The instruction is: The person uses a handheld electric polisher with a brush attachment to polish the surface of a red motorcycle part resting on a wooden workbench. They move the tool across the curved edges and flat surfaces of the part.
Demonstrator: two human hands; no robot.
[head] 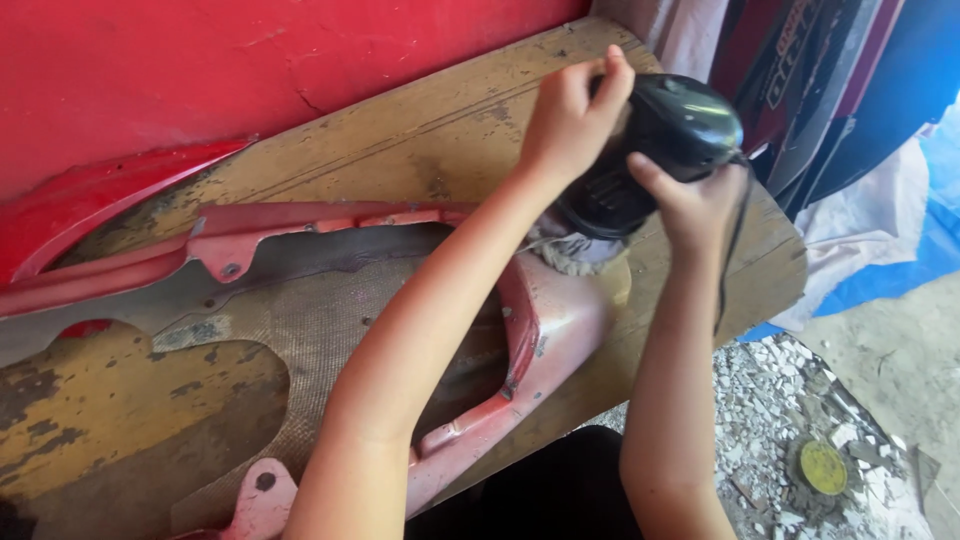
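Note:
Both my hands hold a black electric polisher [668, 140] with a fluffy pad [578, 256] pressed on the end of a red body panel [545, 330]. My left hand [568, 112] grips the top front of the tool. My right hand [695, 200] wraps its rear body, where a black cord [733, 240] hangs down. The panel lies inside up on a worn wooden board [420, 140], showing a grey woven inner surface [320, 320] and red mounting tabs [228, 255].
A red painted wall [200, 70] rises behind the board. Dark and blue panels with white sheeting [860, 210] stand at the right. Rubble and a round yellow disc [823, 467] lie on the ground at the lower right.

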